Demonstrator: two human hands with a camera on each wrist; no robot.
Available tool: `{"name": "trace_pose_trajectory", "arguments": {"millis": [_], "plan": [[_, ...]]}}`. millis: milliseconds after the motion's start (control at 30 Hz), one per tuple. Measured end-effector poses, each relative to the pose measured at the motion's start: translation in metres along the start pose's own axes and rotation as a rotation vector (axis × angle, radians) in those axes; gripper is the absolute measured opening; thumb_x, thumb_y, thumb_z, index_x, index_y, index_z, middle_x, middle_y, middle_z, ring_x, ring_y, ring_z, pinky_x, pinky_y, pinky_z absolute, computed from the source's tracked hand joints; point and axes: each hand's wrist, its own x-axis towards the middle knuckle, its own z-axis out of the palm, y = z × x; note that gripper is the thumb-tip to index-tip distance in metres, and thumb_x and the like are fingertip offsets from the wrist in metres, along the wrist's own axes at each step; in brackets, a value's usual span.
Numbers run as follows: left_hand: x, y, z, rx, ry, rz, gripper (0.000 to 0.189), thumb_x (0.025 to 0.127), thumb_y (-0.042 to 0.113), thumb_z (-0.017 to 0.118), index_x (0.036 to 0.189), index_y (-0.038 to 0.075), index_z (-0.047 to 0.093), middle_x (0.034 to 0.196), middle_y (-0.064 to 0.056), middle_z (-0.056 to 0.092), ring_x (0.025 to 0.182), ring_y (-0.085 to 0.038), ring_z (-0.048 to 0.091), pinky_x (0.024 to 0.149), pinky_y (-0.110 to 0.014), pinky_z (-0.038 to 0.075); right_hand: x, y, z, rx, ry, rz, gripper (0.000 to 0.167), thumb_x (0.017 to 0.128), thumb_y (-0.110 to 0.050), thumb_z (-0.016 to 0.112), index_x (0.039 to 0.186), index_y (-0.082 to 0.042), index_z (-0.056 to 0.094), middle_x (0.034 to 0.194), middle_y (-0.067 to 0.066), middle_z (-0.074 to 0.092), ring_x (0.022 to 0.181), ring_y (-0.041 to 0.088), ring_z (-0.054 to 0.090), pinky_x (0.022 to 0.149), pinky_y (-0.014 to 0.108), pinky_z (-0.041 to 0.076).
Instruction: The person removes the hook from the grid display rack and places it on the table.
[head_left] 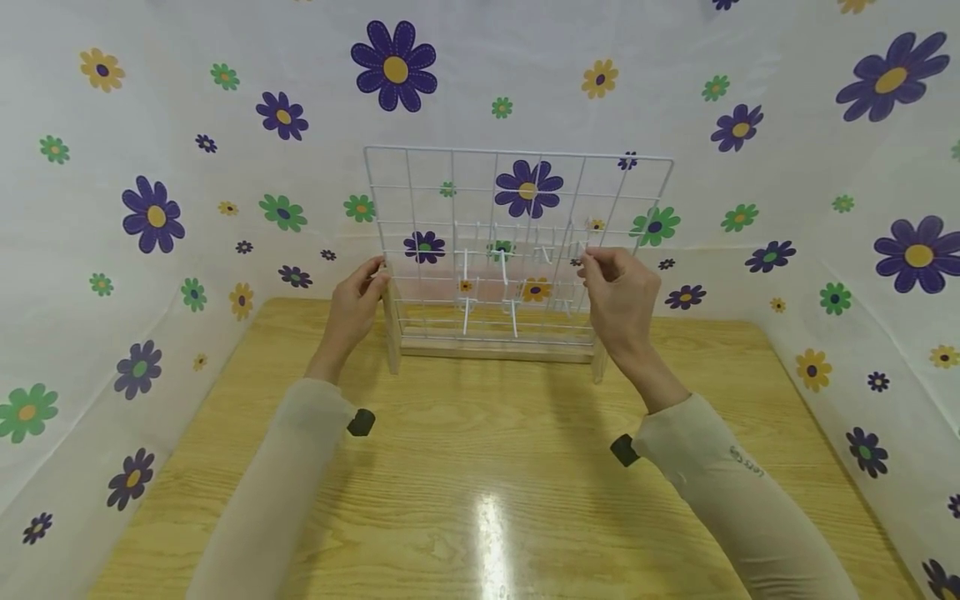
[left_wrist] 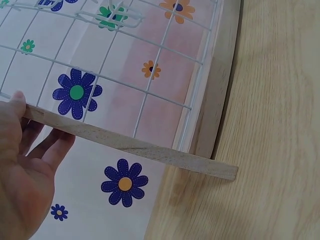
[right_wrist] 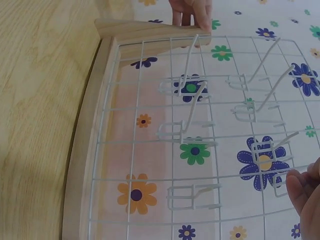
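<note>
A white wire grid panel (head_left: pixel 472 187) stands upright in a wooden frame. My left hand (head_left: pixel 358 300) grips the upper end of the frame's left wooden post (left_wrist: pixel 125 141), thumb on one side and fingers on the other. At the grid's right side, my right hand (head_left: pixel 622 300) pinches a white wire hook (right_wrist: pixel 280 186), mostly hidden by the fingertips. Several other white hooks hang on the grid in two rows, among them a long-pronged hook (head_left: pixel 504 268), a lower hook (head_left: pixel 514 318) and a hook (right_wrist: pixel 194 196) low in the right wrist view.
The frame stands on a wood-grain table (head_left: pixel 450 433), near its back edge. White cloth (head_left: pixel 480 50) printed with flowers hangs behind and at both sides. A wooden bar (head_left: pixel 495 354) joins the posts at the bottom. Dark wrist pieces (head_left: pixel 362 422) sit by both cuffs.
</note>
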Motion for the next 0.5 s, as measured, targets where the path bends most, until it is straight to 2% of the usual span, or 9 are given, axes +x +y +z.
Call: {"name": "trace_pose_trajectory", "arguments": {"millis": [300,400,500], "plan": [[0.003,-0.003,-0.002,-0.041,-0.007,-0.005,0.050,0.112,0.024,0.049,0.157,0.003,0.041,0.160,-0.017,0.041,0.137,-0.038,0.051,0.111,-0.050,0.047,0.003,-0.009,-0.006,0.051,0.010,0.012,0.009,0.093,0.006,0.071,0.098,0.014,0.073,0.089,0.025,0.075,0.068,0.036,0.072,0.062,0.005,0.052],[0.002,-0.003,-0.002,-0.032,-0.005,-0.004,0.051,0.111,0.026,0.050,0.156,0.004,0.043,0.159,-0.017,0.043,0.135,-0.036,0.053,0.111,-0.049,0.048,0.001,-0.011,-0.011,0.060,0.016,0.022,0.008,0.093,0.007,0.071,0.098,0.013,0.073,0.088,0.024,0.075,0.067,0.032,0.071,0.062,0.006,0.053],[0.002,-0.002,-0.002,-0.029,-0.002,0.005,0.052,0.111,0.029,0.051,0.155,0.004,0.045,0.157,-0.017,0.046,0.133,-0.035,0.055,0.110,-0.047,0.050,-0.002,-0.013,-0.016,0.083,0.019,0.034,0.008,0.094,0.007,0.070,0.099,0.013,0.073,0.088,0.023,0.075,0.068,0.023,0.071,0.062,0.009,0.055]]}}
